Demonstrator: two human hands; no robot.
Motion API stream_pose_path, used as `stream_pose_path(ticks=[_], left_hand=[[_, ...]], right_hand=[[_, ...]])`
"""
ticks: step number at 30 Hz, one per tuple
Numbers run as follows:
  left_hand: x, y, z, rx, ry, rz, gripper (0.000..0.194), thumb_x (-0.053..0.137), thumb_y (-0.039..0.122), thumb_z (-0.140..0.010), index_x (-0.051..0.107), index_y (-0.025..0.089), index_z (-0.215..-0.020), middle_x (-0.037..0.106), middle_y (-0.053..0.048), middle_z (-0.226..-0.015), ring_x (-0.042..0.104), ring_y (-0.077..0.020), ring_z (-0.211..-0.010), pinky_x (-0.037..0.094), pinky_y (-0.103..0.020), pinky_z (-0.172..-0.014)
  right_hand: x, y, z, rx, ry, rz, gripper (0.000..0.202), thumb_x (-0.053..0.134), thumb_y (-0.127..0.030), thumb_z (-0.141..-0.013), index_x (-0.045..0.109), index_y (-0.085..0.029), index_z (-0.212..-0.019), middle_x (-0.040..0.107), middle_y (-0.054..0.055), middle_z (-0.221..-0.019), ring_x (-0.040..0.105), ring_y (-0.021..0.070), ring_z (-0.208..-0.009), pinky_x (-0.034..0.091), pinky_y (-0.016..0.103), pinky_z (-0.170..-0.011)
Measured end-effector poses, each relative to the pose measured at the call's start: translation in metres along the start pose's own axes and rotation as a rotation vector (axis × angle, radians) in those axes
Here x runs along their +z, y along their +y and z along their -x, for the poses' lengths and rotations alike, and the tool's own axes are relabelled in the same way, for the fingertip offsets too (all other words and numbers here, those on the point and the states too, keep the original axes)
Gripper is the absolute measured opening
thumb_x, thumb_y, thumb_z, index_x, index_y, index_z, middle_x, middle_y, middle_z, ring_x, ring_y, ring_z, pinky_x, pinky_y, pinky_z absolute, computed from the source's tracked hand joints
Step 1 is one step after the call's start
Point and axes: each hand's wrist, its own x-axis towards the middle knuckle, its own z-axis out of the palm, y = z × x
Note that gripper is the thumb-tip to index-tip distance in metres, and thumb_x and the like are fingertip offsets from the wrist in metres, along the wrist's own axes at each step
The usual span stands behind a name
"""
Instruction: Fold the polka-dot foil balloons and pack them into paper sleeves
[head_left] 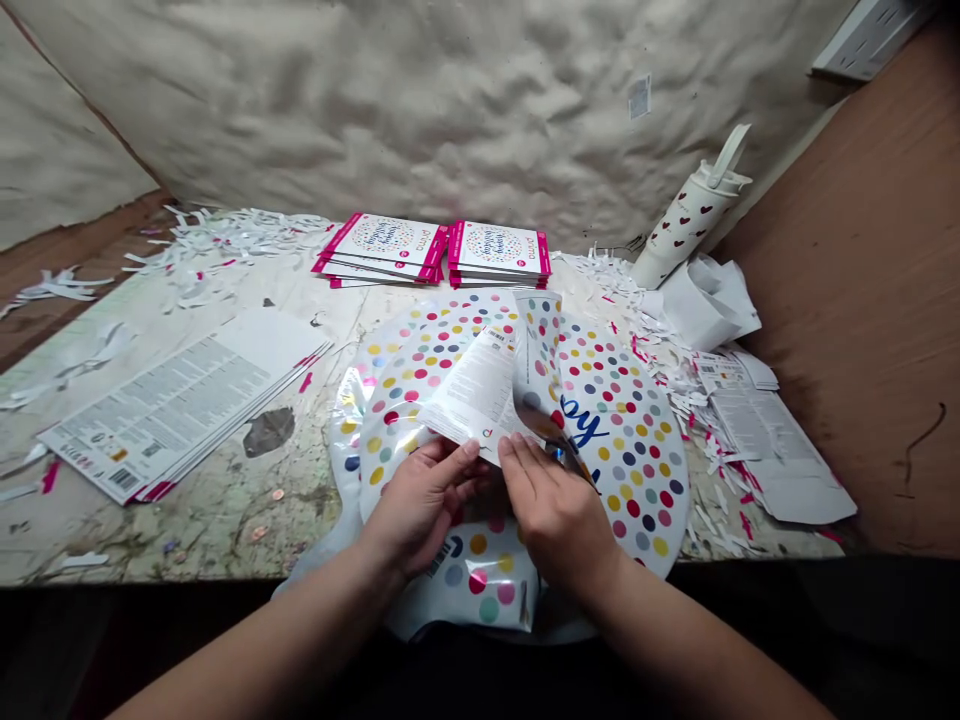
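Polka-dotted foil, silvery and slick, spreads under both hands as flat balloons (637, 440) at the front edge of the worktable (292, 540). On it lies a white printed card (472, 385), tilted so that its lower edge faces the person. A curled foil flap (537, 340) stands up along the card's right side and hides part of it; a folded foil section (480, 585) shows below the hands.

What could go wrong seems to come mostly from the foil: being smooth and springy, the flap could unroll and push the card askew, or a hard squeeze could crease both. The loose foil near the table edge might also slide if pulled, and stray paper strips (225, 240) nearby could get caught in a fold.

As for the grip, the left hand (420, 500) pinches the card's lower edge, thumb on top and fingers curled beneath, so most of the card reaches out beyond it. The right hand (559, 505) lays its fingertips side by side over the lower right corner; its thumb is hidden, so I cannot tell whether it clamps the card or merely presses it.
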Motion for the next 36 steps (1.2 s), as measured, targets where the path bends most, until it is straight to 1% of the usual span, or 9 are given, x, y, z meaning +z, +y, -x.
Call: stream_pose_path(ticks=[6, 11, 16, 21, 23, 25, 27, 32, 36], left_hand=[[-0.007, -0.003, 0.003, 0.081, -0.095, -0.166, 0.022, 0.06, 0.033, -0.081, 0.066, 0.013, -0.081, 0.069, -0.005, -0.08, 0.063, -0.0166, -0.077, 0.052, -0.03, -0.077], [-0.004, 0.001, 0.007, 0.196, -0.038, -0.534, 0.027, 0.061, 0.04, -0.078, 0.065, 0.013, -0.077, 0.068, -0.004, -0.075, 0.063, -0.0176, -0.073, 0.052, -0.028, -0.069], [-0.008, 0.007, 0.002, 0.423, 0.079, -0.617, 0.026, 0.052, 0.041, -0.084, 0.054, 0.017, -0.092, 0.065, -0.002, -0.083, 0.063, -0.0166, -0.076, 0.052, -0.028, -0.07], [-0.012, 0.029, 0.011, 0.794, 0.285, -1.179, 0.033, 0.054, 0.03, -0.083, 0.041, 0.022, -0.113, 0.064, -0.006, -0.096, 0.065, -0.0191, -0.075, 0.052, -0.029, -0.064], [-0.002, 0.039, 0.023, 0.991, 0.161, -1.501, 0.029, 0.045, 0.021, -0.086, 0.045, 0.022, -0.115, 0.066, -0.008, -0.101, 0.066, -0.0213, -0.079, 0.052, -0.034, -0.069], [0.01, 0.047, 0.033, 1.111, -0.153, -1.731, 0.031, 0.037, 0.015, -0.087, 0.051, 0.022, -0.114, 0.066, -0.009, -0.105, 0.065, -0.0235, -0.087, 0.052, -0.037, -0.074], [0.018, 0.054, 0.038, 1.185, -0.423, -1.752, 0.035, 0.037, 0.015, -0.088, 0.053, 0.024, -0.117, 0.067, -0.007, -0.106, 0.064, -0.023, -0.091, 0.052, -0.037, -0.078], [0.004, 0.068, 0.026, 1.143, -0.266, -1.31, 0.044, 0.058, 0.024, -0.081, 0.049, 0.025, -0.124, 0.063, -0.008, -0.115, 0.061, -0.0219, -0.102, 0.049, -0.034, -0.088], [-0.018, 0.095, 0.006, 1.105, -0.263, -1.435, 0.024, 0.047, 0.02, -0.087, 0.064, 0.024, -0.104, 0.069, -0.002, -0.1, 0.065, -0.0168, -0.089, 0.052, -0.027, -0.078]], right_hand=[[-0.011, 0.016, -0.012, 0.188, -0.245, -0.434, 0.037, 0.046, -0.028, -0.089, 0.052, -0.011, -0.122, 0.065, 0.011, -0.111, 0.065, 0.0189, -0.093, 0.053, 0.028, -0.081], [0.0, 0.015, -0.021, 0.209, -0.107, -0.541, 0.025, 0.039, -0.016, -0.088, 0.061, -0.016, -0.1, 0.067, 0.009, -0.099, 0.061, 0.0187, -0.095, 0.048, 0.03, -0.085], [-0.003, 0.032, -0.016, 0.56, -0.021, -0.666, 0.022, 0.037, -0.023, -0.091, 0.059, -0.019, -0.089, 0.065, 0.005, -0.085, 0.061, 0.0159, -0.081, 0.049, 0.026, -0.075], [-0.024, 0.062, 0.002, 0.689, -0.456, -0.276, 0.023, 0.05, -0.03, -0.084, 0.062, -0.016, -0.099, 0.067, 0.012, -0.089, 0.064, 0.0281, -0.081, 0.05, 0.041, -0.072], [-0.035, 0.066, 0.005, 0.745, -0.378, -0.22, 0.051, 0.055, -0.032, -0.08, 0.046, -0.015, -0.127, 0.058, 0.019, -0.116, 0.06, 0.0338, -0.097, 0.05, 0.046, -0.074], [-0.044, 0.067, 0.005, 0.679, -0.144, -0.292, 0.065, 0.055, -0.033, -0.08, 0.031, -0.018, -0.138, 0.038, 0.017, -0.139, 0.043, 0.034, -0.122, 0.045, 0.049, -0.088], [-0.047, 0.068, 0.004, 0.524, -0.036, -0.482, 0.05, 0.053, -0.032, -0.082, 0.044, -0.024, -0.131, 0.042, 0.01, -0.138, 0.035, 0.03, -0.129, 0.037, 0.049, -0.1], [-0.027, 0.07, 0.005, 0.45, -0.041, -1.139, 0.018, 0.056, -0.034, -0.082, 0.068, -0.026, -0.094, 0.069, 0.006, -0.099, 0.063, 0.0238, -0.096, 0.051, 0.04, -0.086], [-0.006, 0.071, 0.006, 0.672, -0.158, -1.04, 0.045, 0.062, -0.035, -0.078, 0.053, -0.025, -0.121, 0.057, 0.009, -0.125, 0.053, 0.0251, -0.115, 0.046, 0.043, -0.094]])
